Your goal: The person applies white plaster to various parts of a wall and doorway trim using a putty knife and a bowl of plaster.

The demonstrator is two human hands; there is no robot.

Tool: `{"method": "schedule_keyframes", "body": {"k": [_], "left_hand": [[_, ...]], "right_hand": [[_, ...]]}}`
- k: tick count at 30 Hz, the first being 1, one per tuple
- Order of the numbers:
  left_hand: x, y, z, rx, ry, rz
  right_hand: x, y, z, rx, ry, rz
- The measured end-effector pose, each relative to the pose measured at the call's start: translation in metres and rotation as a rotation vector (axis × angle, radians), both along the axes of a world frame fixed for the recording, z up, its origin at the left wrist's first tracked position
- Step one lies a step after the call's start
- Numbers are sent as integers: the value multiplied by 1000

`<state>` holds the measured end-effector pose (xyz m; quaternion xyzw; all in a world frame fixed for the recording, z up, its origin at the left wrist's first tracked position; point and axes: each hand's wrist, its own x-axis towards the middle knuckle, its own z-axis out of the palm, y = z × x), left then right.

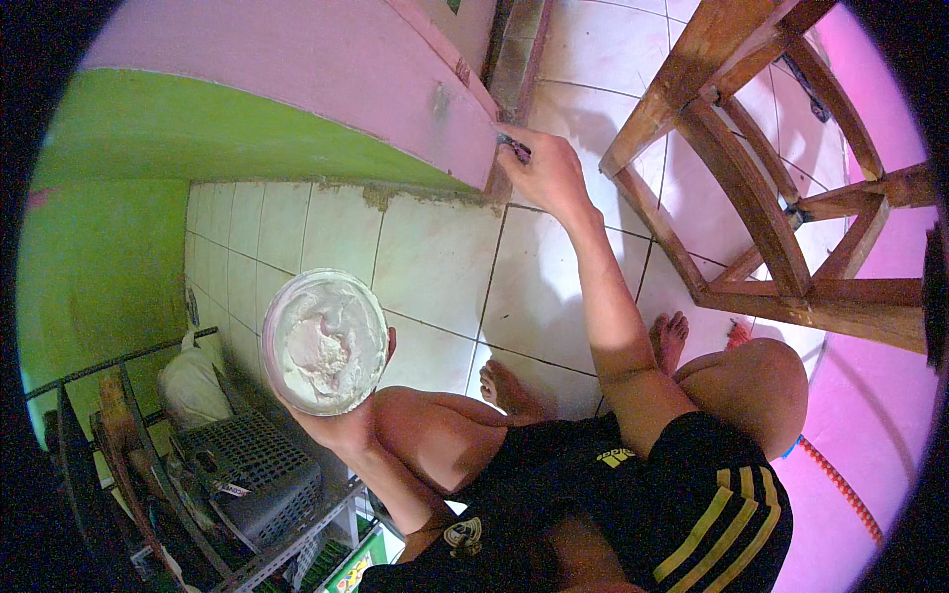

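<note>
My left hand holds a round tub from below, its open top facing up. Inside lies thick white paste, scooped into a hollow at the middle and smeared up the sides. My right hand reaches out to the corner edge of the pink wall, fingers closed around a small dark tool. Most of that tool is hidden by the fingers, so its kind cannot be made out. A grey smudge marks the pink surface just left of this hand.
Wooden furniture legs and crossbars stand close on the right. At the lower left, a rack carries a dark plastic basket and a whitish bundle. Tiled floor runs beneath the green wall. A red beaded cord lies at lower right.
</note>
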<state>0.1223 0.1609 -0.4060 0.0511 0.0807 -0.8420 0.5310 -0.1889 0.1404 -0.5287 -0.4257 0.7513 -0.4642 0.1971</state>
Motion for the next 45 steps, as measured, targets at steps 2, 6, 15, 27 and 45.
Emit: {"method": "schedule_keyframes", "body": {"k": [2,6,15,27,45], "left_hand": [[2,1,-1,-7,-28,8],[8,-1,-4,-6,-202,55],[6,-1,-2,12,22,10],[-9,-1,9,114,-626,138],[-5,1,7,91,-369,59]], "right_hand": [[-1,-1,-3,-4,5,-5],[0,-3,-7,-13,6,-2],[-1,-1,-1,32,13,10],[4,-7,-4,-48,45,-2],[58,4,5,-10,-52,27]]}}
